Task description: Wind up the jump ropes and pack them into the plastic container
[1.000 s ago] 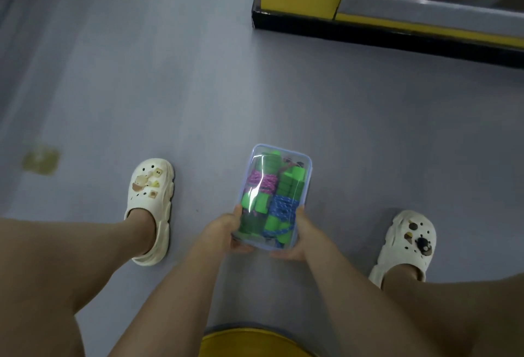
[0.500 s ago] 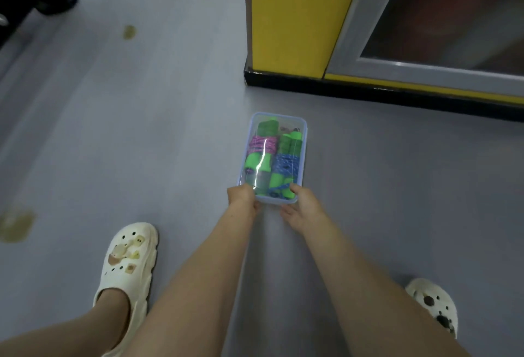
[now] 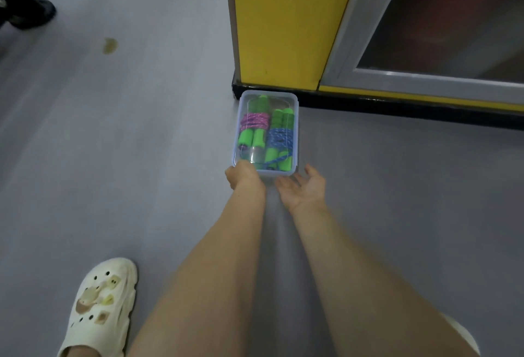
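Here left hand [image 3: 244, 177] grips the container [image 3: 236, 132] corner; right hand [image 3: 305, 190] spreads palm-up.

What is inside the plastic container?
Through the clear lid: a wound pink rope and a wound blue rope, with green handles. The left hand hides one near corner; beneath the ropes is unseen.

Dim flat light, soft blur, wide-angle bowing

One plastic container [image 3: 236, 129]. Inside it two: one pink jump rope [image 3: 254, 121], one blue jump rope [image 3: 279, 137]. Behind it one yellow cabinet [image 3: 283, 30].
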### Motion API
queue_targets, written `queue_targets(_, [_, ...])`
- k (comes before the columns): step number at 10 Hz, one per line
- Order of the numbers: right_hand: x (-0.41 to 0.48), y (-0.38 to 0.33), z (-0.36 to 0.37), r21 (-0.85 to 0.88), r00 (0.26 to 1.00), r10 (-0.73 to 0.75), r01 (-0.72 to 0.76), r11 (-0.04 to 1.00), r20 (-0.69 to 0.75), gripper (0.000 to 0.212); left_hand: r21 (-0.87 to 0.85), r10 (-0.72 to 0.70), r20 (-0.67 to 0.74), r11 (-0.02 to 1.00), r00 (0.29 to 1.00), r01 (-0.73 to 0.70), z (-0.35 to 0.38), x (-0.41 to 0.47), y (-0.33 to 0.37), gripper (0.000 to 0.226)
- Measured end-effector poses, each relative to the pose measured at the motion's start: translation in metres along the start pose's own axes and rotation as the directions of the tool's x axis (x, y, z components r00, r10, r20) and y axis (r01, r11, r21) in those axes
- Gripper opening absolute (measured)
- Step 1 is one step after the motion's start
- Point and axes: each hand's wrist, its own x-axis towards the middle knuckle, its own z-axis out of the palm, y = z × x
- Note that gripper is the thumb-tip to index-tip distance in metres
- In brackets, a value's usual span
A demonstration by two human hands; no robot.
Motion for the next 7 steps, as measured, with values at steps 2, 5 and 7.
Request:
queue_targets(2, [0.014,-0.006,0.01,-0.024,0.999,-0.036,0.036,0.999,0.026,0.055,-0.135,0.005,-0.015,0.991,1.0,-0.007,0.008,-0.012,0.008,0.012])
queue_targets(5, [0.004,-0.004,0.015,-0.184,0.998,-0.053,0.06,0.981,0.046,0.043,-0.023,-0.024,0.157,0.999,0.987,0.029,-0.004,-0.032,0.022,0.023])
queue_targets(7, [-0.041,0.005,0.016,-0.704,0.999,0.021,0.007,0.71,0.03,0.033,0.444,0.0,0.363,0.879,0.932,-0.173,-0.029,-0.073,0.048,0.033])
